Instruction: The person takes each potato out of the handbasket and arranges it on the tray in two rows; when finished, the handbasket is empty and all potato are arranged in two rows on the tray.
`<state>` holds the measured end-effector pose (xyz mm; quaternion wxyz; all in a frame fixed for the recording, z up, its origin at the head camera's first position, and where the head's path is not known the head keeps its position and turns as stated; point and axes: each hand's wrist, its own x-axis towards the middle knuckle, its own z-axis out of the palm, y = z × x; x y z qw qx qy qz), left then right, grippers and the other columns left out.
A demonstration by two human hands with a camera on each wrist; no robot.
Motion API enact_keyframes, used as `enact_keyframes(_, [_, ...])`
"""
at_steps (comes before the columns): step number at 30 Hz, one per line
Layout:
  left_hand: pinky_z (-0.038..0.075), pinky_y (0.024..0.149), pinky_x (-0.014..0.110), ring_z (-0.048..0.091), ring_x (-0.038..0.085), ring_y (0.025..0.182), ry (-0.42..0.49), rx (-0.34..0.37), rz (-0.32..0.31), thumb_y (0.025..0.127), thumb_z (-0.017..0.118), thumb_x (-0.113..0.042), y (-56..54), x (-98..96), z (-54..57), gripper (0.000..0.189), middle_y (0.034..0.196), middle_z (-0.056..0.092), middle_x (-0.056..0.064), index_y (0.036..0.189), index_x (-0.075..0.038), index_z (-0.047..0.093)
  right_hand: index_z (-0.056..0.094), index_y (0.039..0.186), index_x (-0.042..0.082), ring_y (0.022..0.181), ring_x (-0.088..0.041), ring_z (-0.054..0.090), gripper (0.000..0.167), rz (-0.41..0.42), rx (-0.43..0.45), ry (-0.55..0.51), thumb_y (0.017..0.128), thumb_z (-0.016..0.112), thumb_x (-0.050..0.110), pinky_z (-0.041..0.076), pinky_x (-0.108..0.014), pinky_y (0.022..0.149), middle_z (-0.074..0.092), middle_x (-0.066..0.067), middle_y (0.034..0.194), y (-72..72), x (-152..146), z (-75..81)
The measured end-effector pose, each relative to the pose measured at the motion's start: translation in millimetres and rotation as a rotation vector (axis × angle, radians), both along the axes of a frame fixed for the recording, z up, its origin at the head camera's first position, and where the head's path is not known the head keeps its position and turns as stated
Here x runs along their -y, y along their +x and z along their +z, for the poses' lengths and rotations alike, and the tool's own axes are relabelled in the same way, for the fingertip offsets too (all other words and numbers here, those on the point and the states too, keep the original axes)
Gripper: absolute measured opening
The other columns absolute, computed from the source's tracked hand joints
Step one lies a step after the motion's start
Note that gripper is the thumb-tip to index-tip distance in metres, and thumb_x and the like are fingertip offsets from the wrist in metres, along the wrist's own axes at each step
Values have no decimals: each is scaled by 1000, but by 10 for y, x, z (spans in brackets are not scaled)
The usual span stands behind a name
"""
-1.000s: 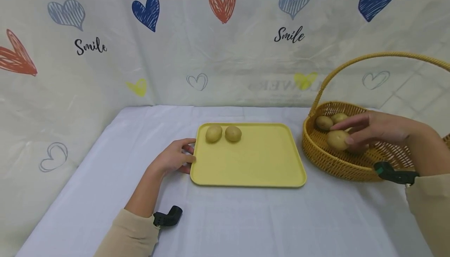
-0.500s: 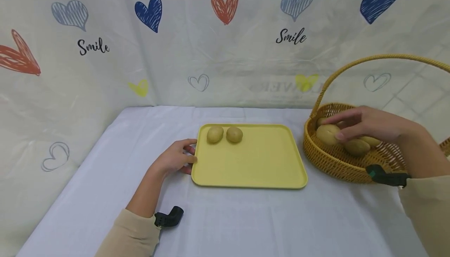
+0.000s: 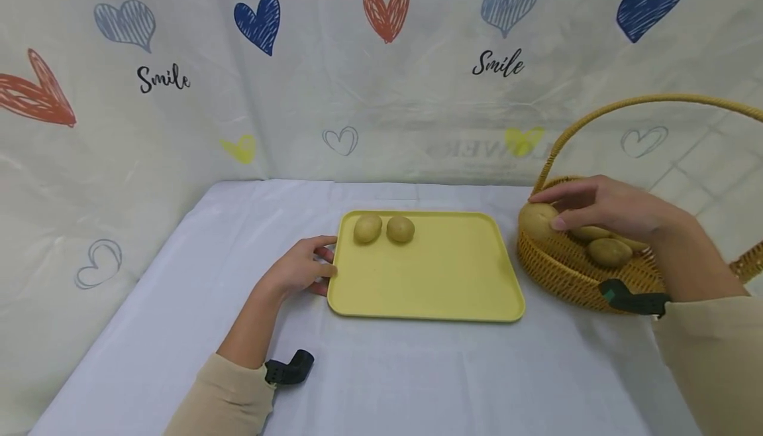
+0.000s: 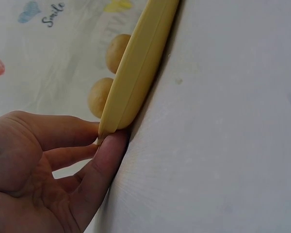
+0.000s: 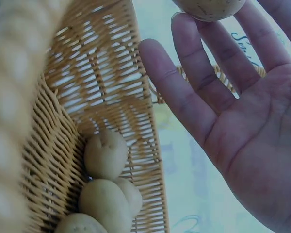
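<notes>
A potato [image 3: 538,221] is pinched between the fingertips of my right hand [image 3: 616,207], above the left rim of the wicker basket [image 3: 557,267]. In the right wrist view that potato [image 5: 211,7] shows only partly, at the top edge. My left hand [image 3: 296,267] grips the left edge of the yellow tray [image 3: 426,277]; its thumb and fingers meet at the rim in the left wrist view. On the tray's back left part lie two potatoes, one [image 3: 367,229] beside the other [image 3: 400,229].
Several more potatoes [image 5: 105,154] lie inside the basket, whose tall arched handle [image 3: 650,99] rises over it. Tray and basket stand on a white cloth [image 3: 405,370]. Behind them hangs a white backdrop [image 3: 298,91] printed with hearts.
My right hand has moved left with the potato, from over the basket's inside to its left rim. The left hand has stayed at the tray. The head view has shifted slightly.
</notes>
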<state>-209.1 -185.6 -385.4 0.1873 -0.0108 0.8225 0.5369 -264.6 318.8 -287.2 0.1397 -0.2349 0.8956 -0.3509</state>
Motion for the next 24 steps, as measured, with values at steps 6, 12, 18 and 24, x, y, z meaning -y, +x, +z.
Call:
enact_keyframes(6, [64,66,35,63,22,79,-3,3,5,93,63,3,5,-6,8,68,121,49,16,157,-6,40,64,142,13,115,0,59,46,-10,31,-30,96,73,14,52,-16,90,65,18,130,0,74,-18])
enact_keyframes(12, [64,66,34,63,22,80,-10,4,9,93,64,3,8,-3,15,68,121,49,16,157,-7,41,64,142,15,116,2,58,48,-28,44,-16,95,75,18,52,-17,91,64,19,131,-1,159,-23])
enact_keyframes(18, [64,66,34,63,22,82,-15,12,10,94,64,3,10,-6,7,68,122,50,16,157,-7,41,63,142,9,116,1,60,49,-15,63,-76,94,75,15,53,-17,91,68,18,129,-22,244,-46])
enact_keyframes(24, [64,66,34,63,22,82,-15,11,10,94,64,3,9,-9,13,69,123,50,16,157,-7,40,64,142,14,117,3,56,50,-32,54,-53,94,77,21,53,-17,90,66,19,131,-24,311,-59])
